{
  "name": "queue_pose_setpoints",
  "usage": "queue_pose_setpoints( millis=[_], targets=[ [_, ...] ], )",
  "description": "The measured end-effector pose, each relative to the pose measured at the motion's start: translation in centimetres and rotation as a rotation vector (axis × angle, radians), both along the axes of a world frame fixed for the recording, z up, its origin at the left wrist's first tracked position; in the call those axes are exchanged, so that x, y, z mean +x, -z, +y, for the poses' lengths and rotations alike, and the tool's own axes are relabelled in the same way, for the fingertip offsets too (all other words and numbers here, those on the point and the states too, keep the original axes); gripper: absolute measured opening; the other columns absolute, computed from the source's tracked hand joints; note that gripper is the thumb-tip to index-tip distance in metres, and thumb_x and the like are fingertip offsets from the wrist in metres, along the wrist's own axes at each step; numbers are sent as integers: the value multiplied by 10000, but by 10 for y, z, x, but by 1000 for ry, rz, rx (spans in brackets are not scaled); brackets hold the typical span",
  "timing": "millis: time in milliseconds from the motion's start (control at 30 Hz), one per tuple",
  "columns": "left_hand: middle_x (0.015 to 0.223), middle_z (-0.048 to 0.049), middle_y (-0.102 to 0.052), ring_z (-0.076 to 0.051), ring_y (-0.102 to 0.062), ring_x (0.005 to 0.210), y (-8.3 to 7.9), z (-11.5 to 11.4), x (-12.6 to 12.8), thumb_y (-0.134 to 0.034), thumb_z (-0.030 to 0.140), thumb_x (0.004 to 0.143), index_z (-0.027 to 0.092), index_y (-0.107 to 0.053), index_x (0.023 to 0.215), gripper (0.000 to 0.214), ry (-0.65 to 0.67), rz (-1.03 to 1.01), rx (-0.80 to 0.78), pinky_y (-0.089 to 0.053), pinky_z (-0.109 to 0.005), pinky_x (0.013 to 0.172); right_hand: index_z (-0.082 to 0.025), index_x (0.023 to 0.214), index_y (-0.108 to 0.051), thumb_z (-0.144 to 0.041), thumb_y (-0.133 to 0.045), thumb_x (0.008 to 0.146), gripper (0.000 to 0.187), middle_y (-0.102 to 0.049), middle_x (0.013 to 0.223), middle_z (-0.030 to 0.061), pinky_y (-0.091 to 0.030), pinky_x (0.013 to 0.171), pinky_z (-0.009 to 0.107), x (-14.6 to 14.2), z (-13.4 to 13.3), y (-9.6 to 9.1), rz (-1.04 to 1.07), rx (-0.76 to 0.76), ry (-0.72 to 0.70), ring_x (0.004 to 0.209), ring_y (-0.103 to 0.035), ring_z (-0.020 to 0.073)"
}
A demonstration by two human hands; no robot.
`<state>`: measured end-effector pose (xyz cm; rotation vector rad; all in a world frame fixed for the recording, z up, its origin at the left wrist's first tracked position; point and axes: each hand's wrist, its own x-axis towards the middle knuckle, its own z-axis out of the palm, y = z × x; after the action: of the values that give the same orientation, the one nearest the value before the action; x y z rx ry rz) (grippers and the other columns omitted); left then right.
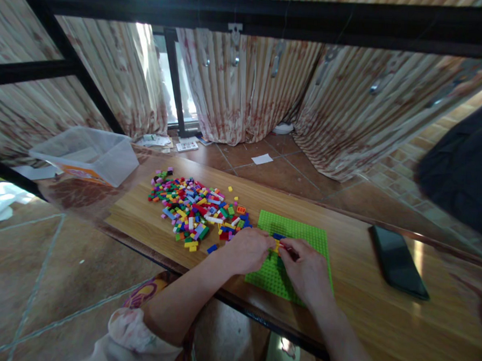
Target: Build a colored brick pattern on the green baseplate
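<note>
Where the two hands meet over the green baseplate (317, 235), a small cluster of bricks (277, 246), mostly yellow with a trace of red, sits between their fingertips. The cluster is on the left half of the baseplate, with a dark blue brick (279, 236) just beyond it, on the side away from the person. The left hand (251, 251) reaches in from the cluster's left, fingers curled and tips touching it; whether they pinch it or only steady it, one cannot tell. From the other side, the right hand (304, 265) has its thumb and fingers closed on the cluster, the palm over the baseplate's right part.

Past the left hand, a loose pile of multicoloured bricks (195, 207) spreads over the wooden tabletop (347, 261), its nearest pieces close to that hand. One blue brick (212, 249) lies apart from the pile, near the left forearm. A dark phone (399, 262) rests well to the right of the right hand, and a clear plastic bin (116, 160) stands beyond the pile at the far left.
</note>
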<state>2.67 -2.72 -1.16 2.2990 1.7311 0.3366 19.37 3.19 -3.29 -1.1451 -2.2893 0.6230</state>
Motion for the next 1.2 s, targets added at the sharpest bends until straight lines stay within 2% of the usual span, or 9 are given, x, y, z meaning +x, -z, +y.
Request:
queue_pose_setpoints(
  millis=[300, 700, 900, 1200],
  targets=[
    [888, -80, -661, -222, -642, 851, -2, -1, 1, -444, 146, 873, 163, -632, 925, 195, -2, 21, -3, -491, -321, 736, -209, 918, -720, -373, -552, 803, 261, -749, 877, 87, -522, 748, 377, 0, 6, 5, 34, -109, 79, 765, -693, 239],
    [886, -66, -662, -215, -642, 864, -2, -1, 0, -460, 149, 869, 168, -639, 946, 195, 4, 32, -18, -491, -309, 746, -233, 910, -729, -405, -610, 794, 239, -764, 899, 48, -543, 787, 363, 6, 12, 15, 173, -239, 59, 804, -705, 224],
    [874, -65, -659, -208, -638, 847, -1, -1, 0, -457, 146, 874, 167, -640, 932, 194, 4, 7, -4, -490, -307, 738, -222, 913, -733, -386, -651, 750, 245, -764, 855, 50, -549, 755, 360, 4, 15, 16, 238, -323, 108, 764, -706, 225],
    [872, -65, -664, -209, -639, 842, -2, -1, 0, -454, 155, 885, 163, -638, 923, 188, 17, 24, -7, -490, -312, 739, -226, 885, -743, -375, -661, 719, 238, -767, 852, 55, -551, 745, 358, 6, 24, 19, 225, -387, 93, 758, -707, 228]
  ],
)
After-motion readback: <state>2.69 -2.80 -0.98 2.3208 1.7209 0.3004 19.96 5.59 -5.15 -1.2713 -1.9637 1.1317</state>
